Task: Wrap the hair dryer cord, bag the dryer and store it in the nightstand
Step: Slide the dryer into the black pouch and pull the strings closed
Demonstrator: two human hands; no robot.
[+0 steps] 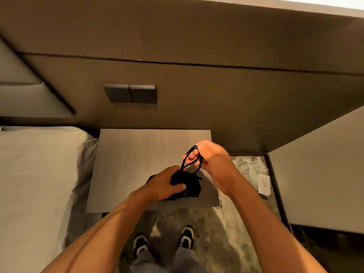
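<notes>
Left hand point(164, 184) grip clamps black bag point(187, 187); right hand point(208, 156) pinches drawstring point(189, 161).

Your left hand point(164, 184) clamps the gathered neck of a black fabric drawstring bag point(185, 186) resting on the pale wood-grain nightstand top point(137, 154). Just above that grip, your right hand point(206, 156) pinches the bag's thin black drawstring loops point(192, 157), lifted up from the neck. White bed linen point(35, 174) lies left of your grip.
</notes>
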